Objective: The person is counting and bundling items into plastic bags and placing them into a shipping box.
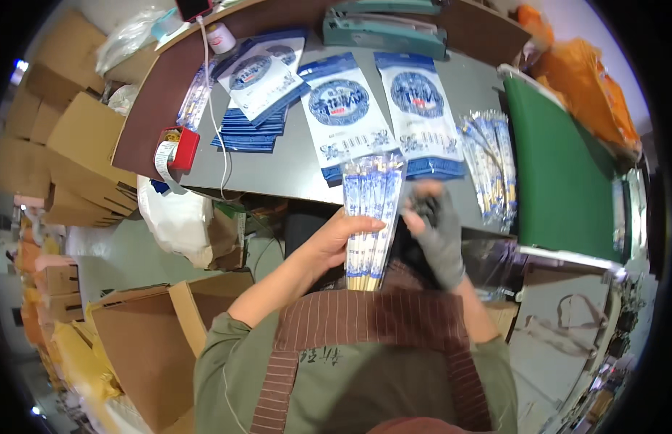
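Observation:
My left hand [350,235] is closed round a bundle of wrapped chopsticks [365,253] in blue-and-white paper sleeves. The bundle stands nearly upright in front of my apron, its upper end in clear plastic at the table's front edge. Just right of it, apart from it, my right hand [434,228] wears a grey fingerless glove. Its thumb is away from the blurred fingers, and nothing shows in it. Past the bundle lie two flat blue-and-white printed bags, a left bag [343,108] and a right bag [423,108].
More wrapped chopsticks [491,166] lie at right beside a green board [560,173]. A stack of printed bags [256,126], a red tape dispenser [180,148] and a white cable [217,119] are at left. A teal heat sealer [383,32] stands behind. Cardboard boxes [141,340] sit left of me.

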Demonstrator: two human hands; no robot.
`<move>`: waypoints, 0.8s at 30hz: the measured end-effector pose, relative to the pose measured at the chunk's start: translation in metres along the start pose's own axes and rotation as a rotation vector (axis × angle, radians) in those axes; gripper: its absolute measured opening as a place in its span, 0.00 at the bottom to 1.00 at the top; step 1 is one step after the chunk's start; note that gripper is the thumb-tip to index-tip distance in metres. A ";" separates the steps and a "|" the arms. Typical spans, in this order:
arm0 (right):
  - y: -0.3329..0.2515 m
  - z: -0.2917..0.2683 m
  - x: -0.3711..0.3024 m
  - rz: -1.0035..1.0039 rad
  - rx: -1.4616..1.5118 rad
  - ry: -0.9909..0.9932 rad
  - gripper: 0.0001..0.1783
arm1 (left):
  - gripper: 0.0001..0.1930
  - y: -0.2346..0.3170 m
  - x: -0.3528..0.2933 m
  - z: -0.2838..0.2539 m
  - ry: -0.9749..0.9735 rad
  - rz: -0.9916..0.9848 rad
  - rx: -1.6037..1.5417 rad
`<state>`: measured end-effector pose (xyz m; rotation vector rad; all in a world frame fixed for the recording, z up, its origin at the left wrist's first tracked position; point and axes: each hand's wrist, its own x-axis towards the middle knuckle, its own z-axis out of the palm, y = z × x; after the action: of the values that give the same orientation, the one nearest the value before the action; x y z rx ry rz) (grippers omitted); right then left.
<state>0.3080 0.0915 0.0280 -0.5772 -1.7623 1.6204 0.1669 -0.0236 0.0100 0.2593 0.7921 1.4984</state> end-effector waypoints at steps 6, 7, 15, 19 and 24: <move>0.007 0.008 0.023 0.486 0.215 -0.258 0.13 | 0.30 -0.013 -0.013 -0.012 0.034 0.111 0.044; 0.007 0.010 0.024 0.490 0.333 -0.259 0.14 | 0.30 -0.011 -0.013 -0.009 0.112 0.094 0.068; 0.019 0.029 0.030 0.443 0.371 -0.173 0.17 | 0.25 -0.001 -0.011 -0.019 0.233 0.020 0.082; 0.030 0.019 0.027 0.443 0.333 -0.192 0.19 | 0.25 -0.001 -0.004 -0.022 0.210 0.034 0.022; 0.027 0.017 0.030 0.472 0.311 -0.182 0.18 | 0.24 -0.001 0.001 -0.020 0.248 0.009 0.043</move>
<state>0.2715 0.1048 0.0064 -0.7529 -1.5209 2.2835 0.1560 -0.0285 -0.0056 0.1090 1.0221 1.5413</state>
